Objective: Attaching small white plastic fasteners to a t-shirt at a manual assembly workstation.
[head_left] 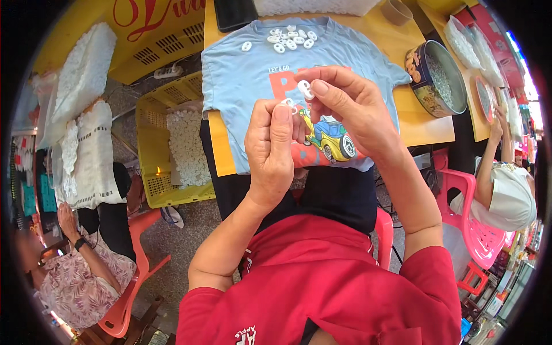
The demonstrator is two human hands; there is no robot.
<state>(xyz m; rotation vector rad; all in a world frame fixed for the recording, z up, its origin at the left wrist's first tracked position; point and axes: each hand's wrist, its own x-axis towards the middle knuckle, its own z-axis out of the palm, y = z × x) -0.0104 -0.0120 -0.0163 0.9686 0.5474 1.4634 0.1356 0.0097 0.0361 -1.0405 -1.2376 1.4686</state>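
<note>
Above the table, my left hand [270, 146] pinches a small white oval plastic piece with two holes [289, 106] between thumb and fingers. Close beside it, my right hand [351, 109] grips a second white two-holed piece [305, 89] by thumb and index finger. The two pieces are near each other; whether they touch I cannot tell. Beneath both hands a light blue T-shirt [241, 75] with a printed car lies spread over the yellow table. Several more white two-holed pieces [290, 39] are heaped near its collar, one lying apart to the left.
A round tin [415, 72] of small shiny parts stands right on the yellow table [428, 126]. A yellow crate [152, 121] of white pieces is on the floor at left. A dark tray [234, 12] lies at the back. People sit on both sides, with a pink chair [480, 241] right.
</note>
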